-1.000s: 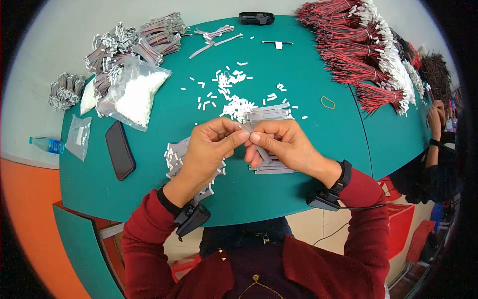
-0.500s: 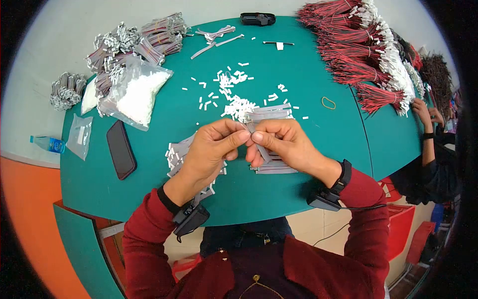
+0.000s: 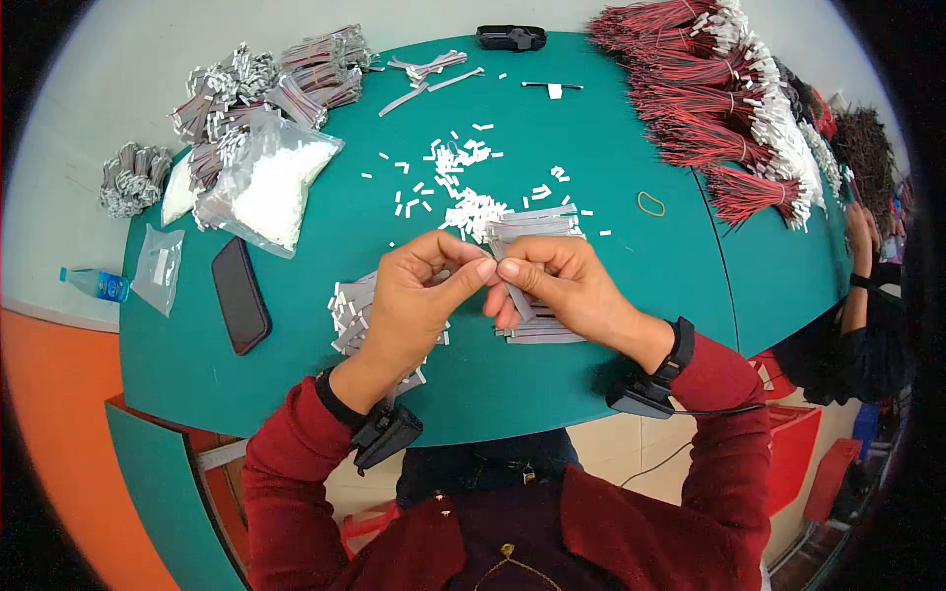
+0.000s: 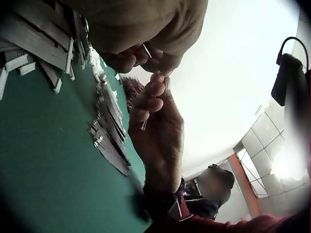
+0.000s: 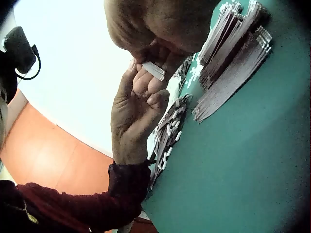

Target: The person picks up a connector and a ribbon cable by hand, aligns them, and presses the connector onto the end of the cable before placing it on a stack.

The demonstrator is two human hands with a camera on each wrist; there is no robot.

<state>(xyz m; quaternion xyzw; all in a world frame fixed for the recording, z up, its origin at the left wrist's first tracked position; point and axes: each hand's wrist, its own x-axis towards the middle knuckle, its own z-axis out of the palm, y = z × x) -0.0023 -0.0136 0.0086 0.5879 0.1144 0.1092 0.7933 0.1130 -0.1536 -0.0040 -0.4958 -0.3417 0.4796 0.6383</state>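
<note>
Thumb and fingers of the right hand [image 3: 564,286] pinch a short grey flat cable [image 3: 516,301], which slants down below the fingertips. The left hand [image 3: 419,295] meets it tip to tip at the cable's upper end, thumb and forefinger pinched together. In the left wrist view a small white piece [image 4: 147,51] shows between the left fingers. The right wrist view shows the left hand [image 5: 133,111] close to the cable's pale end [image 5: 154,71]. Grey cables in a stack [image 3: 547,333] lie beneath the right hand, and a pile of white-tipped cables [image 3: 347,313] lies beside the left.
White connectors [image 3: 473,212] are scattered beyond the hands. A phone [image 3: 239,295], a bag of white pieces [image 3: 276,197] and cable bundles [image 3: 227,84] are at left. Red-black wire bundles [image 3: 690,98] lie at right, near a rubber band [image 3: 650,204]. Another person's arm [image 3: 860,256] is at the far right.
The left hand's fingers have shifted slightly at the cable's end, while the right hand has hardly moved. The other person's hand at the far right reached in and drew back.
</note>
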